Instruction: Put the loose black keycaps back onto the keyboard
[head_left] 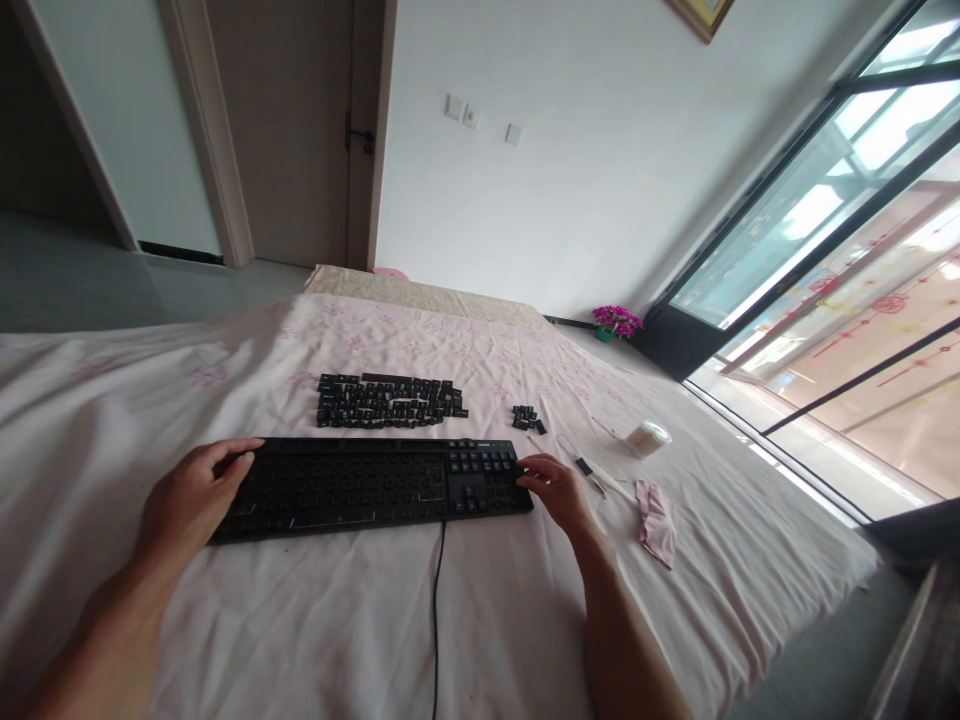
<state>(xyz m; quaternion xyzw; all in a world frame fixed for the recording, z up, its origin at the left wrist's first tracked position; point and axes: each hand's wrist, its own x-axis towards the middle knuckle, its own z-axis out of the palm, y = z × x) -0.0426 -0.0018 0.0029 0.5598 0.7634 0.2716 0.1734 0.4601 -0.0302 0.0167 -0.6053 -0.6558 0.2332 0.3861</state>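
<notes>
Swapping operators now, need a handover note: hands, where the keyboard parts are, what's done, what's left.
Left hand grips the left end of the black keyboard; right hand rests on its right end by the numpad. The keyboard lies flat on the pink sheet, cable trailing toward the camera.
Done: main-block keycaps are off, laid in rows behind the board; a small keycap cluster sits to the right.
Left: numpad caps look still mounted.
Nearby: round container, folded cloth, thin tools.
</notes>
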